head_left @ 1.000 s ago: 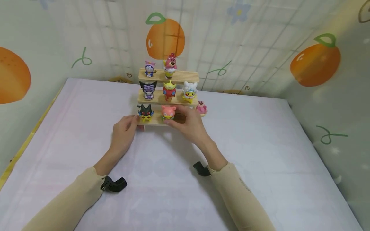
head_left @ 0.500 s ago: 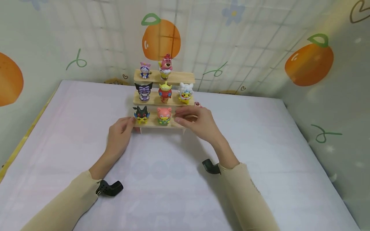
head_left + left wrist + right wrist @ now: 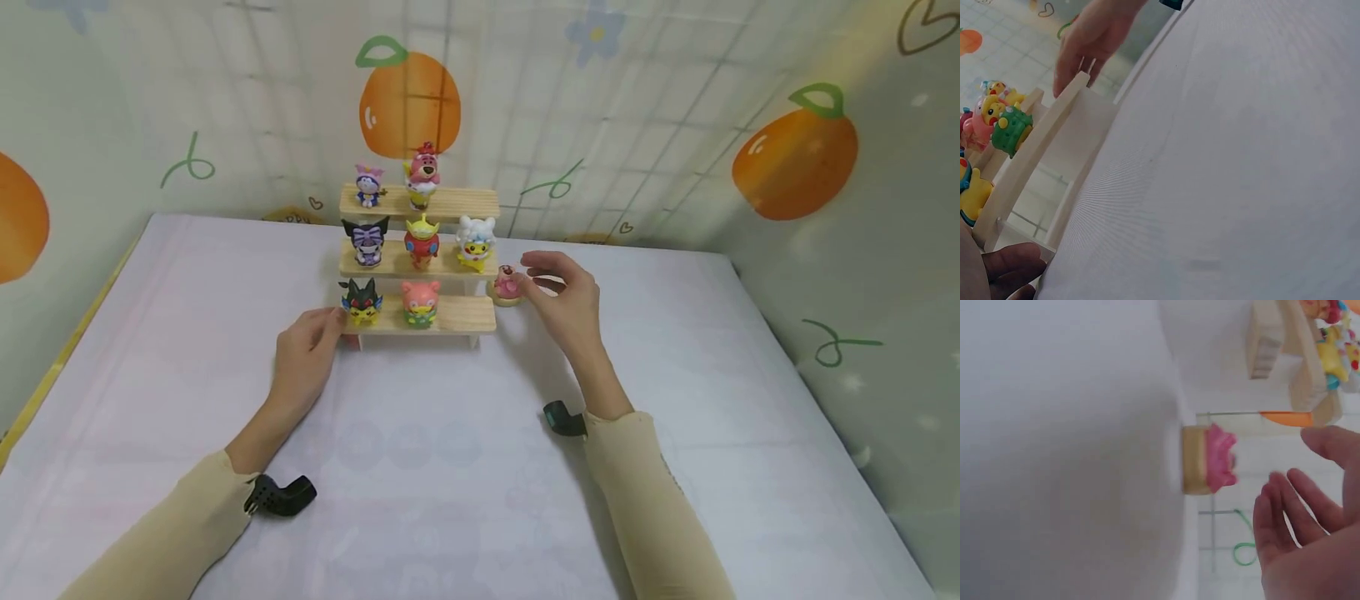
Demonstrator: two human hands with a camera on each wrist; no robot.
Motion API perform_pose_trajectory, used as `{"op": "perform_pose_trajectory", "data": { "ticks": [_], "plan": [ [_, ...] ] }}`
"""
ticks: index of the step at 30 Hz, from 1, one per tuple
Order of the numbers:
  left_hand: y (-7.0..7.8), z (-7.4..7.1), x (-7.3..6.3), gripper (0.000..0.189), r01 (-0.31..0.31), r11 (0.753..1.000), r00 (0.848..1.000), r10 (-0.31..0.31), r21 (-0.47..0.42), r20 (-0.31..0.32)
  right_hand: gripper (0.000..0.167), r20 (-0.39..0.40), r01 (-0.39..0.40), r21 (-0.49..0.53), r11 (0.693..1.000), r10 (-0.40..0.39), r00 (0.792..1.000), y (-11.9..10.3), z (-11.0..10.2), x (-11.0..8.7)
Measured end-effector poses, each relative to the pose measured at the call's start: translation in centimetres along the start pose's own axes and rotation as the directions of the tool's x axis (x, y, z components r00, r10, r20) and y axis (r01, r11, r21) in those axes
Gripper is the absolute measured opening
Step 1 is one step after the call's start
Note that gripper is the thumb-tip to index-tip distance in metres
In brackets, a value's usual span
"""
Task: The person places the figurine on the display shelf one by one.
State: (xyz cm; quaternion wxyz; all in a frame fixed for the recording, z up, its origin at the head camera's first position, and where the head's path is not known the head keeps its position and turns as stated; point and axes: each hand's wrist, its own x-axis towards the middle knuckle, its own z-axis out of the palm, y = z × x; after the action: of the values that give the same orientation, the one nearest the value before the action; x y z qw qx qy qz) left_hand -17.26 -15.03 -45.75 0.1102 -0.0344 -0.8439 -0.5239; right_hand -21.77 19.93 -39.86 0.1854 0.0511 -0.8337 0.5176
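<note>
A three-tier wooden display stand [image 3: 467, 314] holds several small toy figurines. My left hand [image 3: 303, 354] grips the left end of its lowest step; in the left wrist view its fingers [image 3: 1013, 265] curl in by the stand's leg. My right hand [image 3: 570, 304], fingers parted and holding nothing, is beside a pink bear figurine [image 3: 506, 285] on a round tan base, just right of the stand. The right wrist view shows a gap between the hand [image 3: 1310, 519] and that figurine [image 3: 1217, 459]. On the lowest step stand a black-eared figurine [image 3: 362, 302] and a pink-hooded one [image 3: 420, 303].
The middle step bears a purple-and-black figurine [image 3: 367, 242], a three-eyed alien figurine [image 3: 422, 242] and a white-hooded one [image 3: 476, 244]. Two more, a small purple one [image 3: 369, 186] and a pink bear [image 3: 422, 177], stand on top. A printed curtain [image 3: 300, 108] hangs behind the white-covered table [image 3: 420, 467].
My right hand has let go of the pink-hooded figurine on the lowest step and moved right, to beside the pink bear. My left hand stays at the stand's end.
</note>
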Motion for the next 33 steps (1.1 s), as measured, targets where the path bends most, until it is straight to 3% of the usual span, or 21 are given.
{"op": "perform_pose_trajectory", "data": {
  "ticks": [4,8,11,21,27,33],
  "plan": [
    [0.0,-0.1,-0.1,0.045,0.008,1.000,1.000,-0.008,0.005,0.007,0.049,0.114,-0.042,-0.024,0.999,0.045,0.992,1.1,0.0,0.1],
    [0.1,-0.2,-0.4,0.045,0.015,1.000,1.000,-0.015,0.005,0.001,0.060,0.223,-0.065,-0.019,0.998,0.067,0.973,1.7,0.1,0.0],
    [0.1,-0.2,-0.6,0.044,0.016,1.000,1.000,-0.016,0.000,0.000,0.063,0.261,-0.079,-0.034,0.996,0.085,0.962,2.0,0.2,-0.2],
    [0.2,-0.1,0.4,0.047,-0.027,1.000,0.999,0.027,-0.014,-0.019,0.048,0.176,-0.057,-0.115,0.992,0.077,0.981,1.6,0.8,0.3],
    [0.3,-0.4,0.5,0.048,-0.012,1.000,1.000,0.012,-0.008,-0.004,0.069,0.244,-0.079,-0.189,0.979,0.125,0.962,1.4,1.6,1.1],
    [0.7,-0.3,-0.1,0.049,0.005,1.000,1.000,-0.005,-0.007,0.014,0.060,0.227,-0.057,-0.229,0.972,0.110,0.968,1.5,2.2,1.2]
  ]
}}
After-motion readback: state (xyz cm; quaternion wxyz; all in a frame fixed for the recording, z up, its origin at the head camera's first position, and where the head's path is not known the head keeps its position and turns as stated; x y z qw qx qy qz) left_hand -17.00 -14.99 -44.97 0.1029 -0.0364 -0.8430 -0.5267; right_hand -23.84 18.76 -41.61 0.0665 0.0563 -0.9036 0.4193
